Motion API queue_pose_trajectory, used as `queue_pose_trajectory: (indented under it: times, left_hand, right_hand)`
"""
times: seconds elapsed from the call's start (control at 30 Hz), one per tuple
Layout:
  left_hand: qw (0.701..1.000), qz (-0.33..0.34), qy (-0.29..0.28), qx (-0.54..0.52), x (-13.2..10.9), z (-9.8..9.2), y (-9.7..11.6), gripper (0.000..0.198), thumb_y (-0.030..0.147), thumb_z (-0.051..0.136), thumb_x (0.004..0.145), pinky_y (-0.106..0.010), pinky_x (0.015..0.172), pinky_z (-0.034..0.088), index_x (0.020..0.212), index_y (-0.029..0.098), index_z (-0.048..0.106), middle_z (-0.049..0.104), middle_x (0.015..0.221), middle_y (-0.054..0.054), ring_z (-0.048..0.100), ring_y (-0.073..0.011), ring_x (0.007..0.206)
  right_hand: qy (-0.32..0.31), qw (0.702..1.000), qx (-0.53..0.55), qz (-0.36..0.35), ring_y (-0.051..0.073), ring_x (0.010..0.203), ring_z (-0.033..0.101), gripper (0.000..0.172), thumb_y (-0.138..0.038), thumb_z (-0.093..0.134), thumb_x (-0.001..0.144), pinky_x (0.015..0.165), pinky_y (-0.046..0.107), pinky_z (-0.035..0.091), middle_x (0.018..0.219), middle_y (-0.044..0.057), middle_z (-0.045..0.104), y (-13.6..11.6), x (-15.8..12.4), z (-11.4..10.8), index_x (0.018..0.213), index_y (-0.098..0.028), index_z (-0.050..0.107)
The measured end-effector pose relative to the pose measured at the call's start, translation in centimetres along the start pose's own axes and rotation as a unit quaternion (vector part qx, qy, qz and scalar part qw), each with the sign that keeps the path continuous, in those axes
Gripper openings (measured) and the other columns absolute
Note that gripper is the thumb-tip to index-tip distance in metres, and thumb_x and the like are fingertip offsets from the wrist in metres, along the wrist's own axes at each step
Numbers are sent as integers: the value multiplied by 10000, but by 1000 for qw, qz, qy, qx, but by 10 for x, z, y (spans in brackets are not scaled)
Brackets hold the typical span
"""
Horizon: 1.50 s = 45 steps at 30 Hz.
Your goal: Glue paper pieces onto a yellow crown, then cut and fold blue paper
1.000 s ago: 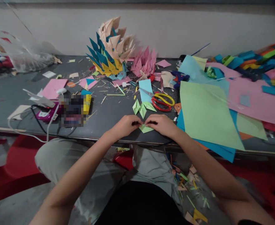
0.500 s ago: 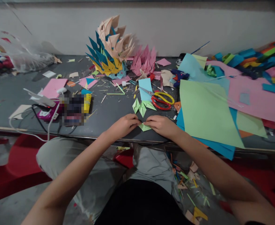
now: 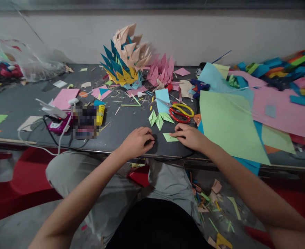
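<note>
My right hand (image 3: 190, 136) pinches a small folded piece of light green paper (image 3: 169, 137) near the table's front edge. Its fingertips cover part of the paper. To the left of it, apart from the paper, my left hand (image 3: 138, 142) rests at the table with loosely bent fingers and nothing seen in them. Just beyond the hands lie several pointed green folded paper pieces (image 3: 159, 121) in a fan. Behind these are scissors (image 3: 180, 112) with red and yellow handles, their blades over a light blue paper (image 3: 162, 98).
A tall origami model (image 3: 126, 62) in blue, yellow and peach stands at the back beside a pink one (image 3: 161, 71). Large green paper (image 3: 227, 124) lies to the right. A purple power strip (image 3: 60, 126) with cables sits left. Paper scraps litter the table and floor.
My left hand has come off the green paper and moved a little left. My right hand has shifted right with the paper, which is now turned. The view has tilted slightly.
</note>
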State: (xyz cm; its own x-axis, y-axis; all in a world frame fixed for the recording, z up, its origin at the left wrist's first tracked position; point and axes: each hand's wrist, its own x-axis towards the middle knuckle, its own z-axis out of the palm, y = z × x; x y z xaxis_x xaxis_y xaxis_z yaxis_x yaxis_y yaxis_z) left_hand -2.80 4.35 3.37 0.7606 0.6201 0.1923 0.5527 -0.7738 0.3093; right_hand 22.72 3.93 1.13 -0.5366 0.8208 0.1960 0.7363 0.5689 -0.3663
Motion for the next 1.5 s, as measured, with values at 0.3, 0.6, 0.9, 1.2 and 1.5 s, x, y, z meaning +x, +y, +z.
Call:
queue_pose_trajectory:
  times: [0.3, 0.6, 0.9, 1.2, 1.5]
  left_hand:
    - [998, 59, -10, -36, 15, 25, 17, 333, 288, 489, 888, -351, 992, 392, 1173, 126, 552, 569, 1252, -93, 510, -204, 1157]
    - [999, -15, 41, -20, 23, 30, 26, 218, 266, 592, 836, -320, 813, 464, 1007, 133, 609, 646, 924, -69, 575, -197, 897]
    - [996, -30, 57, -62, 18, 35, 26, 162, 252, 532, 873, -286, 764, 456, 869, 135, 645, 640, 837, -54, 575, -177, 815]
    - [990, 43, -7, -137, 24, 22, -1, 120, 175, 590, 830, -229, 728, 418, 805, 189, 707, 597, 843, -26, 562, -134, 793]
    - [988, 64, -5, -143, 22, 21, -3, 120, 189, 592, 829, -261, 774, 421, 858, 178, 709, 598, 885, -48, 555, -147, 833]
  right_hand:
    - [12, 1000, 8, -6, 187, 778, 561, 294, -144, 464, 816, 727, 358, 473, 851, 70, 552, 13, -6, -10, 925, -235, 722]
    - [68, 995, 34, -68, 194, 859, 599, 198, -314, 527, 862, 770, 340, 489, 912, 83, 643, -24, -19, 1, 932, -196, 669]
    - [79, 992, -4, -103, 185, 804, 598, 191, -250, 502, 880, 709, 319, 455, 850, 55, 680, -21, -16, 10, 828, -184, 674]
    - [10, 996, 87, -3, 176, 789, 548, 111, -194, 522, 829, 739, 309, 423, 829, 48, 613, -28, -5, 2, 757, -184, 606]
    - [-28, 995, 28, 92, 170, 734, 494, 115, -150, 521, 735, 674, 274, 359, 697, 8, 530, -38, 9, 5, 631, -196, 508]
